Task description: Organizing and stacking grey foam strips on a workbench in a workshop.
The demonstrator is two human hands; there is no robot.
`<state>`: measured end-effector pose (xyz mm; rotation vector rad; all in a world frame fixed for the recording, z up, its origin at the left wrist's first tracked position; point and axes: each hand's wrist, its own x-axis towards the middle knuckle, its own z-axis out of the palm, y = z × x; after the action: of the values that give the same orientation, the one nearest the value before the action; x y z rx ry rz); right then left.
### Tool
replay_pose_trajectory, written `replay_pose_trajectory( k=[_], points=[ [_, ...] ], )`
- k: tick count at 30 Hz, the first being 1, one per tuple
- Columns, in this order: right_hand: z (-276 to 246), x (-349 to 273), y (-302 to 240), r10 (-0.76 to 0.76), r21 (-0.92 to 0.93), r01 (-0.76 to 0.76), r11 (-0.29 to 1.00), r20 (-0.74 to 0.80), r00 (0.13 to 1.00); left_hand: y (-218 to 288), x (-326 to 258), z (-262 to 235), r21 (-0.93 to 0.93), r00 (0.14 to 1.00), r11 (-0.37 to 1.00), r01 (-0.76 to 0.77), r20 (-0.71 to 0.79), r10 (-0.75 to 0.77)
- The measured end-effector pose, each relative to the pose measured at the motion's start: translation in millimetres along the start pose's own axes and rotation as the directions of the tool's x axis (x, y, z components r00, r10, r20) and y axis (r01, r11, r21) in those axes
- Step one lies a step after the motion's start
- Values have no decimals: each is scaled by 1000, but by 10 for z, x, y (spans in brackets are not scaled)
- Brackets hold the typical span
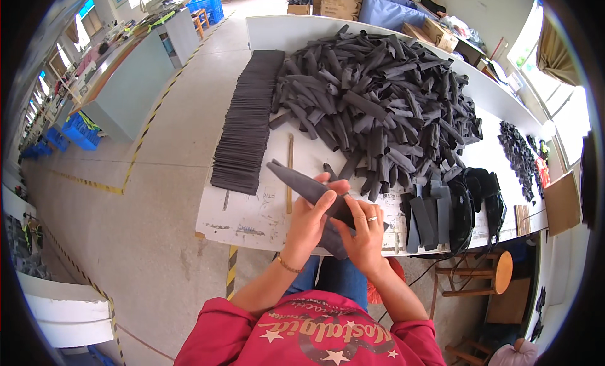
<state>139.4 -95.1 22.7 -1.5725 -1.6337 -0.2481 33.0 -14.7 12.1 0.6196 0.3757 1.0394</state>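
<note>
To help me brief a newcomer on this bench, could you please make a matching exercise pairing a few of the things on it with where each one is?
Things:
1. long dark grey fabric piece
2. loose heap of black fabric strips
3. neat overlapping row of flat dark fabric pieces
4. thin wooden stick

Places:
A. along the table's left side
B. held in both hands
C. lying on the white table between row and heap
D. piled across the table's middle

Pairs: 1-B, 2-D, 3-A, 4-C

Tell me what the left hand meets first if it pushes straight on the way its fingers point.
Probably the big heap of dark fabric strips, past the dark strip the left hand holds; depth is unclear.
</note>
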Motion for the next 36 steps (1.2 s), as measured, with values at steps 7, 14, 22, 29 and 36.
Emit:
replay_pose_trajectory(
  k=[7,14,22,29,36],
  points=[
    [233,-49,-79,29,43,-30,999,19,999,-191,25,-122,-102,1000,995,10,28,-7],
    [164,-156,-4,34,66,-40,997,99,995,-124,17,-113,79,1000,997,11,-30,-9],
    [240,-26,-71,-15,124,2,992,104,995,-135,-35,-128,20,997,998,58,-44,-57],
    [-24,-156,-10,93,97,-114,989,199,976,55,8,-168,36,996,998,-60,-66,62],
    [-22,-131,-17,34,143,-52,988,121,992,-15,-21,-132,24,995,999,-41,-94,43]
  ],
)
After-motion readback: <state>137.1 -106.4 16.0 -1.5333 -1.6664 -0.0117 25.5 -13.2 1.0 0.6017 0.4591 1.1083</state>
